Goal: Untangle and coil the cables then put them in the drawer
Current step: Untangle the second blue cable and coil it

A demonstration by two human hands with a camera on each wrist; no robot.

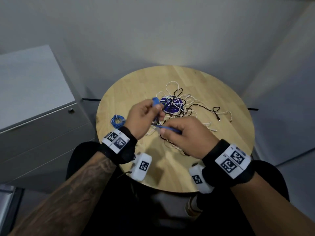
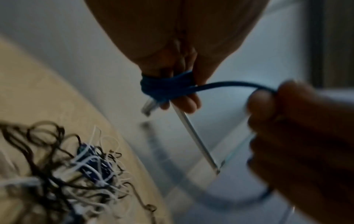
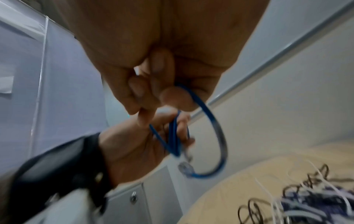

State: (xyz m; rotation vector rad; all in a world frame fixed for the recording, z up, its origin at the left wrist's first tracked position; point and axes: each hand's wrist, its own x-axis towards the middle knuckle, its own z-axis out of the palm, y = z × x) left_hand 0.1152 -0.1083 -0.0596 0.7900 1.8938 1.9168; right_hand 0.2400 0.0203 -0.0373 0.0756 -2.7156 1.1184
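Left hand (image 1: 143,116): your fingers hold blue cable (image 2: 166,87) loops wound round them.
Right hand (image 1: 184,133): you pinch its free end.

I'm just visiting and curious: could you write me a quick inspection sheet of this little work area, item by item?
Surface: round wooden table.
Job's things: blue cable being wound; coiled blue cable lying on the table.
Clutter: purple sticker under the tangle.
Hands: left hand has the blue cable wrapped round its fingers; right hand pinches its free length.
Cables: black and white tangle on the table.
Surroundings: grey drawer cabinet, drawers closed.
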